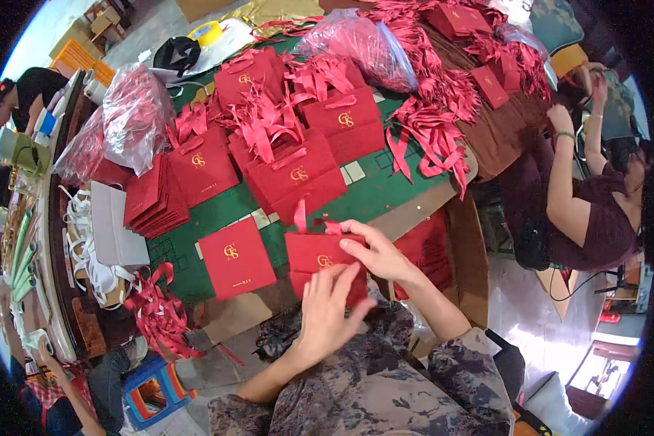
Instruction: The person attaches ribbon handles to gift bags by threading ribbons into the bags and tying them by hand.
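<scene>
A small red gift bag (304, 248) with a gold emblem stands upright at the table's front edge before me, a pink-red ribbon (300, 216) rising from its top. My right hand (379, 254) grips the bag's upper right corner between thumb and fingers. Across the lower front of the bag lies my left hand (325, 314), its fingers stretched out and apart. Left of it, another red bag (237, 258) lies flat without a visible ribbon. Behind are several red bags (298, 174) with ribbon handles heaped on top.
A stack of folded red bags (156, 200) sits at the left, by a grey-white box (116, 225). Loose ribbons hang off the table's front left (160, 312) and pile up at the right (429, 138). Plastic sacks (134, 116) stand behind. A co-worker (588, 182) sits at the right.
</scene>
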Available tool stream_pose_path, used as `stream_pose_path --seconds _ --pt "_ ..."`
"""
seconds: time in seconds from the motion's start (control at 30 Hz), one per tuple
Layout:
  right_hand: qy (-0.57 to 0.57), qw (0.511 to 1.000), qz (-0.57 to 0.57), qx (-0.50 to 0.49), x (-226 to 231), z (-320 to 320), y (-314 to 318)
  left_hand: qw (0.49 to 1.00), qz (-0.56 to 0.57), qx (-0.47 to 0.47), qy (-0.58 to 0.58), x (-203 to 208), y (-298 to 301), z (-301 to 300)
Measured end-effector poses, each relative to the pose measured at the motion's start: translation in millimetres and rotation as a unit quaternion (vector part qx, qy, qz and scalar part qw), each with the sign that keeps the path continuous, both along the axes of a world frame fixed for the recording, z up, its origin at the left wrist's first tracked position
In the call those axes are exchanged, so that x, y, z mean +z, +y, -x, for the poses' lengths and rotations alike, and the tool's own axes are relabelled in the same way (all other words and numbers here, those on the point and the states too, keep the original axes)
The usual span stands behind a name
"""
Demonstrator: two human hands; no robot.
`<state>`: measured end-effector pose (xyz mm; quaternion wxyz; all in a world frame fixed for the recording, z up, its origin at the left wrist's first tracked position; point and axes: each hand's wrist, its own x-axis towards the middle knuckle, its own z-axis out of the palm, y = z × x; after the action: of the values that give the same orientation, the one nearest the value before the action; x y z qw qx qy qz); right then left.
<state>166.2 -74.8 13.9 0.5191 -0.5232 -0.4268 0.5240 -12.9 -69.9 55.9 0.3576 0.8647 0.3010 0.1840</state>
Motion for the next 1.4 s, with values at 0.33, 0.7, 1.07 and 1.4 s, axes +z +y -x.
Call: stream_pose_path --seconds 0.33,0.7,1.07,1.4 --pt "-0.371 0.904 -0.039 -0.207 -40.6 -37.5 1.0 0.986 -0.114 0.119 -0.001 -76.7 36.2 -11.6" --pt "-0.605 0.734 -0.028 -0.308 -65.1 -124.8 2.5 0.983 -0.157 0.095 0.017 -65.1 51.6 -32.0" --pt "-0.412 0.891 -0.008 -0.193 -25.8 -38.8 -40.7 0.987 -0.081 0.137 0.029 -80.8 58.2 -17.4" --pt "-0.415 0.892 -0.093 -0.156 -31.2 -16.7 -31.5 0.992 0.031 0.12 0.004 -90.5 67.8 -10.5"
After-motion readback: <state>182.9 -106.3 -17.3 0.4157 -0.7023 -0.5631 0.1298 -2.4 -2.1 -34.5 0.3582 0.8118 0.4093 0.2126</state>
